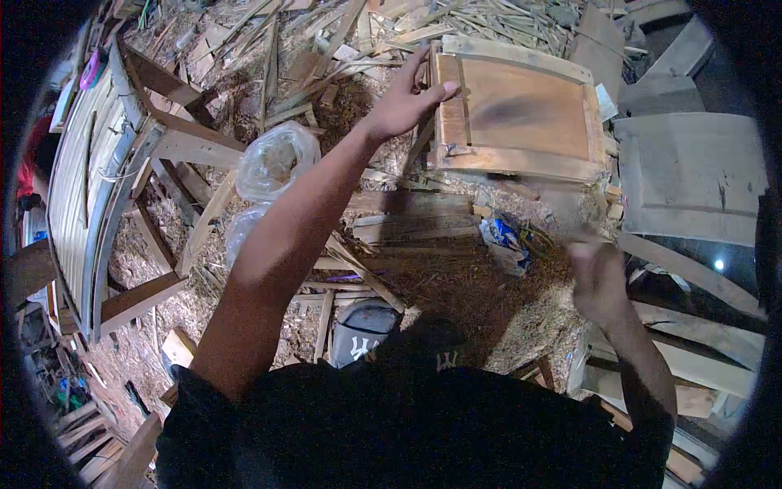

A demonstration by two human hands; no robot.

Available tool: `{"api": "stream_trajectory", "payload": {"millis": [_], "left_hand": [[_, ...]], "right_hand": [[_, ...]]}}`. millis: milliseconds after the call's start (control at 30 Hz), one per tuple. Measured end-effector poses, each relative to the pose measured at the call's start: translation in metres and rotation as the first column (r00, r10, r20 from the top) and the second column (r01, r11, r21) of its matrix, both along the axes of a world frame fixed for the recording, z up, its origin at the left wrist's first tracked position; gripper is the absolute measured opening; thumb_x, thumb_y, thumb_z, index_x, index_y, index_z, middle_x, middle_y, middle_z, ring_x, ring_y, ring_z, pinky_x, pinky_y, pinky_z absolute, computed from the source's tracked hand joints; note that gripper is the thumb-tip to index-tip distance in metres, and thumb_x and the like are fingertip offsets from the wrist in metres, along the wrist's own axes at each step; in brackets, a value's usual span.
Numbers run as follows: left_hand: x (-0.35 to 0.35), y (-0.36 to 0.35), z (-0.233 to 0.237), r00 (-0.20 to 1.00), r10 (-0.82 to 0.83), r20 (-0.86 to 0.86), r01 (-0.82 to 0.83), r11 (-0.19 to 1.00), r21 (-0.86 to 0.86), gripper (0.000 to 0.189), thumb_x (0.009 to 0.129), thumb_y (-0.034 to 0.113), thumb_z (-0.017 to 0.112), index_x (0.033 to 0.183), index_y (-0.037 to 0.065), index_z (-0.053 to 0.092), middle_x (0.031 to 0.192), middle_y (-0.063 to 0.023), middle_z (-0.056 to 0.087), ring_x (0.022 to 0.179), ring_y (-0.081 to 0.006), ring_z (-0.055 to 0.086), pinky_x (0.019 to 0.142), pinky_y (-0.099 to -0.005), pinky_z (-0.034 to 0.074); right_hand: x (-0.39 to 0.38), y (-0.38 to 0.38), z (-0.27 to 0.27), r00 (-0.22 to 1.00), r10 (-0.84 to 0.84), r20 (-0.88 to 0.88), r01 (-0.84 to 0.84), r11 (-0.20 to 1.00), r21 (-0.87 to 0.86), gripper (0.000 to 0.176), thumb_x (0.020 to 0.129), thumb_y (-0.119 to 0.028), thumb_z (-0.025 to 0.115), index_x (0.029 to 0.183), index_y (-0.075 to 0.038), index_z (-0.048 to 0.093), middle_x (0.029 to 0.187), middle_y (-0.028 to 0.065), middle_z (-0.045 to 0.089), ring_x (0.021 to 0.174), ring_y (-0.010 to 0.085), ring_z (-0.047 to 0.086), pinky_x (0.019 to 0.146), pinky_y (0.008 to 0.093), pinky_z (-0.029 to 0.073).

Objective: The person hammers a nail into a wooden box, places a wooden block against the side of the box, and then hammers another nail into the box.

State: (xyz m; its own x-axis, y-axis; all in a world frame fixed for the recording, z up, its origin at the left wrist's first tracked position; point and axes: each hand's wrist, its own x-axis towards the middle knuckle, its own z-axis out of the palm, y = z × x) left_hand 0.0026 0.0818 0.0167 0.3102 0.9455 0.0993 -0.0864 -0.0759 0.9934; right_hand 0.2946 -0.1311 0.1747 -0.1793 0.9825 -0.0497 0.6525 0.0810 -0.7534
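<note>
A framed wooden panel (529, 110), with a dark smudge across its orange-brown middle, is at the upper centre. My left hand (407, 102) holds its left edge, the thumb on top and the other fingers over the far side, partly hidden. Low and to the right of the panel is my right hand (595, 265), curled and smeared by motion. A faint blurred shape extends above it toward the panel's lower edge; what it is cannot be made out. A small metal piece (447, 150) shows at the panel's lower left corner.
A curved slatted wooden piece (90, 187) stands at the left, beside a clear plastic bag (281, 159). Grey boards (692, 175) lie at the right. Wood offcuts and shavings cover the ground. A dark slipper (362, 330) shows below. Someone's red clothing (37, 155) appears at the far left.
</note>
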Motion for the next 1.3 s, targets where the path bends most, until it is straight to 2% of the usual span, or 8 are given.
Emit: {"api": "stream_trajectory", "payload": {"millis": [233,333,433,667,767,1067,1167,1300], "left_hand": [[0.0,-0.002,0.005,0.999,0.01,-0.04,-0.009,1.0,0.005,0.089,0.09,0.034,0.073,0.153,-0.001,0.021,0.143,-0.0207,0.046,0.126,-0.0258,0.052,0.105,-0.0383,0.044],[0.0,-0.004,0.005,1.0,-0.006,0.016,0.006,1.0,0.018,0.088,0.091,0.032,0.072,0.153,-0.001,0.02,0.143,-0.0209,0.046,0.127,-0.0261,0.051,0.106,-0.0387,0.043],[0.001,-0.002,0.002,0.999,0.0,0.043,-0.001,0.999,0.041,0.088,0.09,0.033,0.072,0.153,-0.001,0.021,0.144,-0.0219,0.045,0.13,-0.0275,0.048,0.108,-0.0396,0.041],[-0.003,0.006,-0.008,0.99,-0.012,-0.141,0.02,0.999,0.051,0.097,0.09,0.044,0.069,0.158,0.006,0.011,0.156,-0.0244,0.028,0.137,-0.0346,0.042,0.111,-0.0425,0.038],[-0.001,0.001,-0.006,0.995,-0.036,-0.088,0.039,0.999,0.034,0.097,0.09,0.044,0.069,0.158,0.006,0.011,0.156,-0.0243,0.028,0.136,-0.034,0.044,0.11,-0.0422,0.039],[-0.002,0.006,-0.016,0.989,0.011,-0.15,-0.002,0.998,0.063,0.09,0.093,0.038,0.067,0.158,0.006,0.012,0.15,-0.0223,0.039,0.13,-0.0318,0.051,0.107,-0.04,0.041],[-0.002,0.007,-0.018,0.993,0.007,-0.119,0.0,0.999,0.053,0.089,0.094,0.037,0.067,0.158,0.007,0.013,0.152,-0.0225,0.036,0.13,-0.0321,0.05,0.108,-0.0403,0.041],[-0.007,-0.008,-0.011,0.996,-0.05,-0.069,0.052,0.998,0.022,0.089,0.094,0.038,0.066,0.158,0.007,0.013,0.155,-0.0226,0.031,0.13,-0.0327,0.05,0.108,-0.0407,0.041]], "right_hand": [[0.006,0.002,0.028,0.963,-0.089,0.256,0.127,0.983,-0.137,0.031,0.103,-0.027,0.046,0.108,0.002,0.057,0.069,0.0174,0.059,0.065,0.0238,0.059,0.063,0.0372,0.047],[0.005,0.0,0.016,0.713,-0.147,-0.685,0.062,0.987,-0.148,0.028,0.103,-0.027,0.046,0.107,-0.001,0.058,0.072,0.0109,0.056,0.064,0.0111,0.05,0.058,0.0297,0.041],[-0.021,0.007,0.012,0.845,0.196,0.498,-0.018,0.94,-0.341,0.021,0.101,-0.015,0.045,0.108,0.001,0.058,0.096,0.0172,0.065,0.091,0.0407,0.064,0.08,0.0442,0.05],[0.013,0.006,0.04,0.893,-0.168,-0.417,0.09,0.976,-0.201,0.029,0.104,-0.025,0.047,0.093,0.0,0.056,0.072,0.0178,0.053,0.067,0.0396,0.052,0.067,0.0478,0.044],[0.032,-0.003,-0.021,0.784,0.221,0.58,-0.33,0.94,0.089,0.029,0.103,-0.025,0.047,0.097,0.001,0.057,0.075,0.0205,0.056,0.071,0.0432,0.054,0.069,0.0483,0.045],[0.005,0.005,0.027,0.828,-0.227,-0.512,0.173,0.973,-0.153,0.031,0.104,-0.029,0.049,0.092,0.0,0.051,0.072,0.0085,0.053,0.06,0.0224,0.048,0.058,0.0416,0.042],[0.008,0.009,-0.003,0.839,0.274,0.469,-0.147,0.946,-0.289,0.032,0.104,-0.031,0.051,0.093,-0.001,0.051,0.072,0.0058,0.052,0.06,0.0202,0.047,0.056,0.0402,0.042],[0.003,-0.001,0.008,0.956,-0.104,0.275,0.114,0.993,-0.019,0.037,0.105,-0.033,0.045,0.101,0.002,0.057,0.067,0.0178,0.056,0.061,0.0282,0.058,0.06,0.0416,0.047]]}}
